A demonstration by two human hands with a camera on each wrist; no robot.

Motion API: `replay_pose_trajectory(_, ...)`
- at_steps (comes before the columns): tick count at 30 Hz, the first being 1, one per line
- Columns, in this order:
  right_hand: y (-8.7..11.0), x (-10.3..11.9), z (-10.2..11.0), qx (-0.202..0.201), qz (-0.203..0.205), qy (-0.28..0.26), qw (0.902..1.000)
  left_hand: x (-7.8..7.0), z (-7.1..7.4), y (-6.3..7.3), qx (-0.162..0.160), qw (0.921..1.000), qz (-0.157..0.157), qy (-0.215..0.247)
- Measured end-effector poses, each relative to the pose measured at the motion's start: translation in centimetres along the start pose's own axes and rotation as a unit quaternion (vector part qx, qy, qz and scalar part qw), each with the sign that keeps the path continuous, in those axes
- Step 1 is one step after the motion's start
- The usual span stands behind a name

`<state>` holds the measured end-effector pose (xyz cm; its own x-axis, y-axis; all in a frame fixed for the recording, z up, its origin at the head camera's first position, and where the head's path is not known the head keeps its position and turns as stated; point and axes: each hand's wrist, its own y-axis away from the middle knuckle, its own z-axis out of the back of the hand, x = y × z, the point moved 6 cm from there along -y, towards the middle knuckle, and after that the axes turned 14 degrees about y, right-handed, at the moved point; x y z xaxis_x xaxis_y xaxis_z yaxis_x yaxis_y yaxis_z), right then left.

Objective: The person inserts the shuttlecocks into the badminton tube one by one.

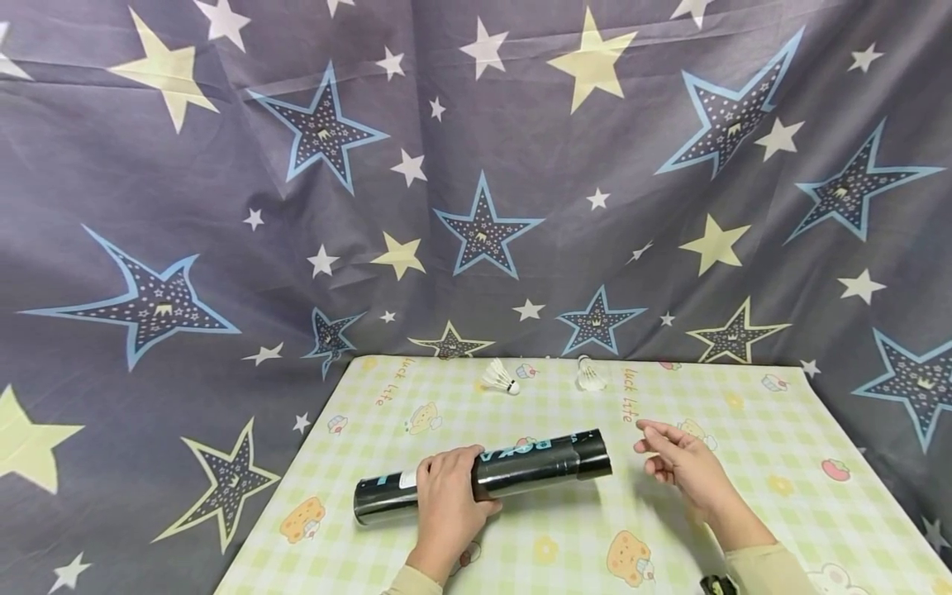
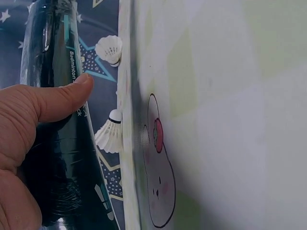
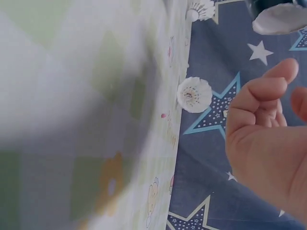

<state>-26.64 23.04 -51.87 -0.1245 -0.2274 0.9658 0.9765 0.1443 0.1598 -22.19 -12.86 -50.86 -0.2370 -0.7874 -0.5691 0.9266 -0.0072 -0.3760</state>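
Observation:
My left hand (image 1: 448, 506) grips a black shuttlecock tube (image 1: 526, 464) around its middle, its thumb lying along the near side. Tilted slightly, the tube has its right end higher, above the table. Blue lettering runs along it, and "Badminton" can be read in the left wrist view. To the right of that raised end is my right hand (image 1: 686, 469), apart from the tube, with loosely bent fingers and nothing in them. In the right wrist view the tube's end (image 3: 280, 20) looks whitish; whether a cap covers it I cannot tell.
Two white feather shuttlecocks lie near the table's back edge: one shuttlecock (image 1: 502, 378) on its side, the other shuttlecock (image 1: 591, 376) farther right. A green checked cloth (image 1: 550, 549) covers the table. Behind it hangs a dark curtain (image 1: 461, 306) with stars.

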Motion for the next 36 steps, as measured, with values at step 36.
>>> replay_pose_trajectory(36, -14.5, 2.3, -3.4, 0.019, -0.042, 0.145, 0.9883, 0.4, 0.0, 0.2, 0.000, 0.9995, -0.021, -0.023)
